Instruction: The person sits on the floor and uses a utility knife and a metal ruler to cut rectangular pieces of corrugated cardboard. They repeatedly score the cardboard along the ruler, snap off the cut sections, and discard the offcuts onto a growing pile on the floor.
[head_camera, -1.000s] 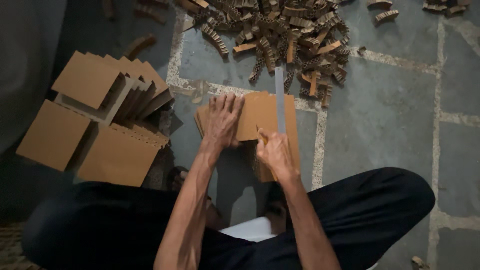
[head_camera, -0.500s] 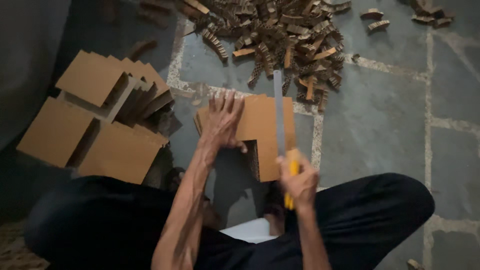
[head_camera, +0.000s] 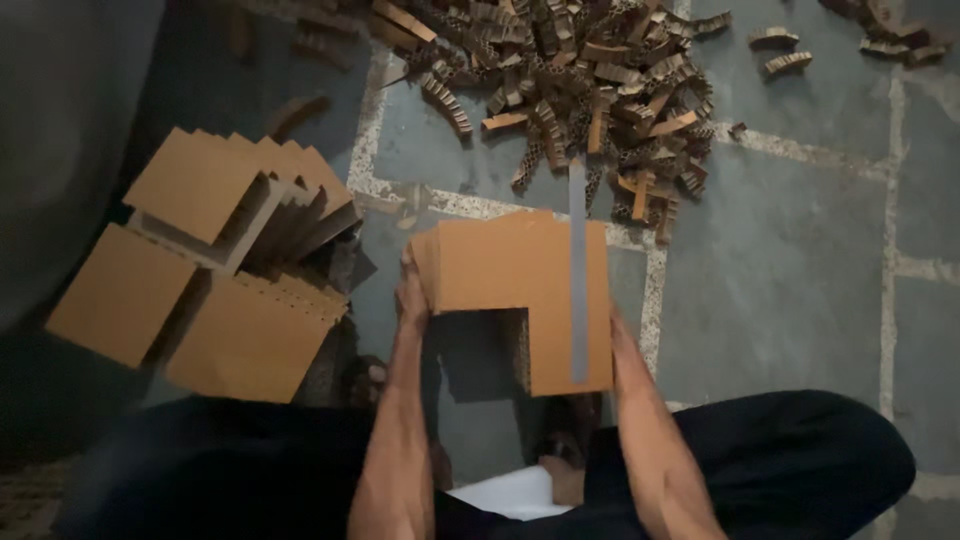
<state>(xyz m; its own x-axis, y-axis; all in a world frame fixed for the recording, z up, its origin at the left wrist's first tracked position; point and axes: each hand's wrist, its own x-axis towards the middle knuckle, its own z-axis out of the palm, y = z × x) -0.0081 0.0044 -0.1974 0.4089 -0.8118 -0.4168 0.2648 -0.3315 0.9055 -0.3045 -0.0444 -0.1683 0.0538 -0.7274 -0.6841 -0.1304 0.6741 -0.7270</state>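
Observation:
An L-shaped stack of brown cardboard pieces (head_camera: 500, 265) is held up over the stone floor in front of my knees. My left hand (head_camera: 410, 295) grips its left edge, fingers tucked under. My right hand (head_camera: 618, 335) holds the stack's right side and is mostly hidden behind it; only the wrist shows. A long thin grey blade (head_camera: 578, 270) lies flat along the top of the stack near its right edge, pointing away from me.
Several L-shaped cardboard stacks (head_camera: 235, 205) and flat stacks (head_camera: 250, 340) sit at my left. A heap of corrugated cardboard offcuts (head_camera: 590, 80) lies on the tiled floor (head_camera: 790, 270) beyond. My dark trouser legs (head_camera: 780, 460) fill the bottom.
My left hand was pressing flat on the stack while my right drew the blade toward me. Now both hands grip the stack's sides and the blade rests on top.

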